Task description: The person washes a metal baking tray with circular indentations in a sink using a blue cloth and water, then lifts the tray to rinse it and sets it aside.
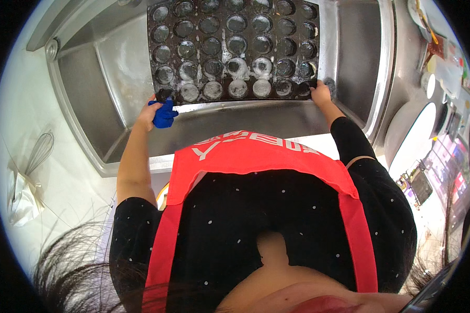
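Observation:
A large dark muffin tray [223, 35] with rows of round cups lies tilted or flat over the steel sink; which, I cannot tell. Whitish suds and wet marks cover many cups, mostly in the near rows. My left hand [147, 116] is at the tray's near left corner, closed on a bunched blue cloth [163, 115] that touches the corner. My right hand [321, 94] grips the near right corner, thumb on top and the other fingers hidden beneath. Beside it shows a dark grey, rough round thing [329, 86], possibly a scrubber.
The steel sink [167, 136] surrounds the tray, its raised rim running along both sides. On the white counter at left lie a wire whisk [40, 151] and a crumpled white bag [25, 201]. At right stand a big white bowl [413, 133] and several smaller dishes.

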Motion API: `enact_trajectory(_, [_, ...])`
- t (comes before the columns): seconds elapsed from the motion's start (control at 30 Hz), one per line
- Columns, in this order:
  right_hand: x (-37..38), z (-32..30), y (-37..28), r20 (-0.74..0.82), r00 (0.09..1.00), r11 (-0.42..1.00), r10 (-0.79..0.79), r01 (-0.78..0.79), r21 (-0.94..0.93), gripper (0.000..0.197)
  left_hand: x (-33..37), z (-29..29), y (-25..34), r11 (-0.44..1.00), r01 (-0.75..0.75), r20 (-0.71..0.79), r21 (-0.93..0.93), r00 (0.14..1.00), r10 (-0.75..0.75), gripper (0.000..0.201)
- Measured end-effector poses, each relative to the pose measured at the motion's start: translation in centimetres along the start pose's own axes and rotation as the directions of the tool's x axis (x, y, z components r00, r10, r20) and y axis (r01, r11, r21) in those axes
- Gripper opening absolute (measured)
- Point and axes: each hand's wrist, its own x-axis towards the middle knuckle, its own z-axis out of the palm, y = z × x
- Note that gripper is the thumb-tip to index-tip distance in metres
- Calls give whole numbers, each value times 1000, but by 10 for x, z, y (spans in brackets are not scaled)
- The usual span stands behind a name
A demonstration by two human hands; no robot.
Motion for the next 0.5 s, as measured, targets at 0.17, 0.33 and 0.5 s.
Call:
enact_trajectory(0.17, [49, -19, -5, -49, 988, 685, 145, -65, 726, 48, 60, 2, -13, 920, -142, -87, 365, 979, 186, 58])
enact_trajectory(0.33, [63, -31, -16, 144, 970, 599, 197, -236, 765, 21, 78, 20, -15, 922, -151, -183, 358, 956, 228, 49])
enact_trajectory(0.5, [48, -62, -40, 200, 975, 663, 96, -212, 718, 30, 39, 11, -14, 932, -71, -273, 354, 946, 176, 52])
